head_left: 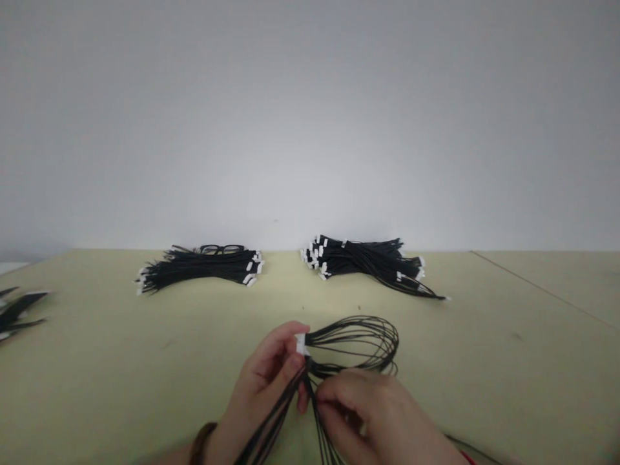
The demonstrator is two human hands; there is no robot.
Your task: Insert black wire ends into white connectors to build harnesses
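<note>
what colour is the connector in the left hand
White; the connector shows best in the head view.

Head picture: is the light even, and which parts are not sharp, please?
Head view: soft light, brightest around the middle of the wall, dimmer towards the upper corners; head view: the black bundle at the left edge is smeared, the right hand slightly soft.
</note>
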